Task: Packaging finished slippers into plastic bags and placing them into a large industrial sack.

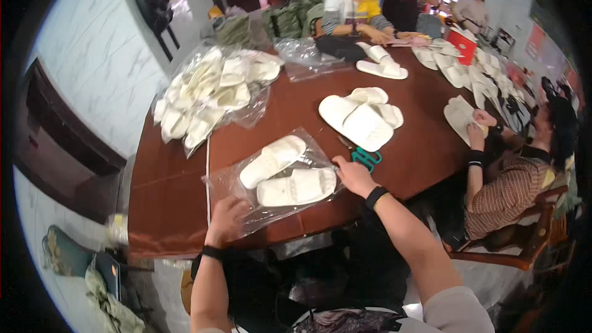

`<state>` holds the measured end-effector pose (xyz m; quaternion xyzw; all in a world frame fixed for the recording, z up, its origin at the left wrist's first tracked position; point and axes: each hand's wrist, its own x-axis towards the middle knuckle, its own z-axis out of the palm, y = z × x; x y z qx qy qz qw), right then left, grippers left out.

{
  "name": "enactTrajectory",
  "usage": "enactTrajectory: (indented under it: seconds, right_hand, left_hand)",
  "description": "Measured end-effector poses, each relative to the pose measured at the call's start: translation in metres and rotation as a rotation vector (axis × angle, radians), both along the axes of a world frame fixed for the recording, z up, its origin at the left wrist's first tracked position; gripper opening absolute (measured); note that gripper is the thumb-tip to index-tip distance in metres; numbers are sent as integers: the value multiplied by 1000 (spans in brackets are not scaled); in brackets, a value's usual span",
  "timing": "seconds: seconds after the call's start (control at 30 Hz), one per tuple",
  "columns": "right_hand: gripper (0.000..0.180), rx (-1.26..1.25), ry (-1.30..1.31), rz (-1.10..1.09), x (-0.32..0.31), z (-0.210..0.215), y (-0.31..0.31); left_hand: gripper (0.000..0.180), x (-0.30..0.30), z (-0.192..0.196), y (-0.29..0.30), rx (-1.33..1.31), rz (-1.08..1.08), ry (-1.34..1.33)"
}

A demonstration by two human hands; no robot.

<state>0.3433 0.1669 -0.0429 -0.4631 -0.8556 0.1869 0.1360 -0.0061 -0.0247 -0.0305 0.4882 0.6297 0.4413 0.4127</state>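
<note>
Two white slide slippers, one (273, 160) tilted and the other (297, 187) nearer me, lie side by side in a clear plastic bag (314, 148) on the table. At the bag's near left corner is my left hand (228, 217), its fingers smeared by motion. My right hand (356, 177) is at the bag's right edge with fingers bent; it seems to pinch the film there. Just beyond that hand lie scissors with teal handles (366, 158). Farther back sits a small stack of white slippers (361, 120), outside the bag.
A large clear bag full of white slippers (206, 95) stands at the far left of the brown table (166, 209). At right, a seated co-worker (512, 191) handles a slipper (462, 117). Others work at the far side, near loose slippers (453, 71) and a red box (461, 45).
</note>
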Motion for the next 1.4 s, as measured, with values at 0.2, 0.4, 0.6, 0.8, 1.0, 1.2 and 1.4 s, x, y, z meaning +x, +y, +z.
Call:
enactTrajectory:
  seconds: [0.2,0.4,0.6,0.8,1.0,1.2,1.4]
  right_hand:
    - [27,15,-35,42,-8,-10,0]
    - [25,-43,-81,36,-9,-3,-1]
    - [22,-85,-125,14,-7,-15,6]
    - [18,-25,-24,60,-10,-15,5]
    - [20,-5,-56,67,-5,-12,3]
    - [19,0,-48,91,-17,-9,-1]
    - [19,0,9,75,-7,-15,1]
  left_hand:
    - [53,8,-31,20,206,-110,723]
    - [84,10,-54,63,86,268,529]
    - [72,10,-85,84,158,293,454]
    - [54,4,-102,83,337,297,250]
    - [56,40,-48,78,359,388,179]
    - [51,19,-85,74,275,292,-333]
    - [34,41,-41,65,141,130,-161]
